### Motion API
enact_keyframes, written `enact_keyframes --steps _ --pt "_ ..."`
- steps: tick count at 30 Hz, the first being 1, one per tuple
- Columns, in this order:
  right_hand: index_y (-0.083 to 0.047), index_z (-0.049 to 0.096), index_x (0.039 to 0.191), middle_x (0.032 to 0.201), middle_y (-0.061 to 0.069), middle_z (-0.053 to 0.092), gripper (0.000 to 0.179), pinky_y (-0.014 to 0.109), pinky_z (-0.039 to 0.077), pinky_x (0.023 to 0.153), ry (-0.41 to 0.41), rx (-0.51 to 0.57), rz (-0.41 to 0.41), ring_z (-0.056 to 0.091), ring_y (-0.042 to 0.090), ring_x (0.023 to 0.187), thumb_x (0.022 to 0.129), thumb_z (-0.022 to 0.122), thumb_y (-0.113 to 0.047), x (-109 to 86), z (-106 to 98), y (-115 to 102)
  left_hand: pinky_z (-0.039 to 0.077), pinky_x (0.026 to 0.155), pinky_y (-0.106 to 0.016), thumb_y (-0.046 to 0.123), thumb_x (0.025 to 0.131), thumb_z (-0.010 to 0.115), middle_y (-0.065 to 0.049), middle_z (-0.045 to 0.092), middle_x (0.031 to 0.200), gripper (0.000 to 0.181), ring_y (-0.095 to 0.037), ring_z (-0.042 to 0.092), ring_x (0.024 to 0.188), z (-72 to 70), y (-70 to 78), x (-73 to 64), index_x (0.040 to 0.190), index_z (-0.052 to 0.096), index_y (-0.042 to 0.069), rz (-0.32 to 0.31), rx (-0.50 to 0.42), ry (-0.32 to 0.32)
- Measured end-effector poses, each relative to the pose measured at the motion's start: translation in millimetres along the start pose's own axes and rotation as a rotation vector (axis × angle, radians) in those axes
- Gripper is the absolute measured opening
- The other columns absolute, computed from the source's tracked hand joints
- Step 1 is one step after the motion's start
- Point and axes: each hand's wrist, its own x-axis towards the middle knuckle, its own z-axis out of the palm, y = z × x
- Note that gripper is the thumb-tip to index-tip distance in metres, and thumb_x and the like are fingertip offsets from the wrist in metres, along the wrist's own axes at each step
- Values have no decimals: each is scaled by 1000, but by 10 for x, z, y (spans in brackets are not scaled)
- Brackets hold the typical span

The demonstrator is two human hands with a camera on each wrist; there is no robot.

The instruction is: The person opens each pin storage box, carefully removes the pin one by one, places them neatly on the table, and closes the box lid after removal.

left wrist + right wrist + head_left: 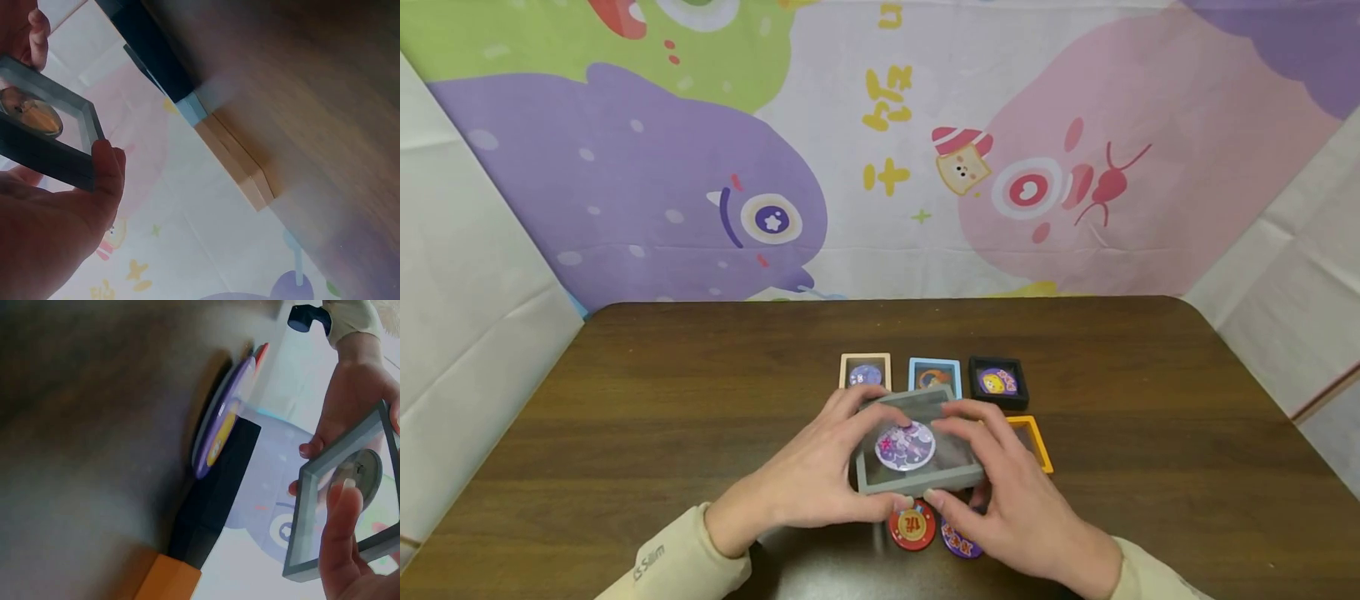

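Holding grey rectangular frame (921,482) | clear panel (953,455) | round purple-white badge (904,448)

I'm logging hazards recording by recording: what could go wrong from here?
The left hand and right hand hold the gray frame above the table; a slip might drop it on the red badge. The right hand partly hides the purple badge beside that one, and might nudge it.

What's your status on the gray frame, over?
Left hand and right hand gripping gray frame, clear of table. Purple round badge inside it. Close by on table: red badge near side, light-blue frame far side.
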Motion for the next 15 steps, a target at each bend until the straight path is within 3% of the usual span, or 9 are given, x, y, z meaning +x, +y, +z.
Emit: enact_keyframes --steps 5,10,15 --pt "-15 32 154 158 5 25 95 35 51 88 38 -41 77 46 21 124 78 84 -36 2 10 29 48 95 -42 54 66 82 2 41 144 68 -13 37 130 -10 19 1 126 57 34 30 -2 6" --pt "-30 12 160 153 3 35 116 47 49 92 -54 -17 252 50 20 118 72 86 -51 0 19 27 49 93 -39 50 63 83 2 41 142 68 -13 37 128 11 28 6 124 58 31 82 25 -2" --pt "-36 9 159 147 2 41 119 50 47 93 -99 32 288 52 17 115 70 86 -55 21 -2 51 49 93 -39 57 66 82 2 42 142 68 -13 37 128 -2 28 6 124 58 31 90 57 -5"
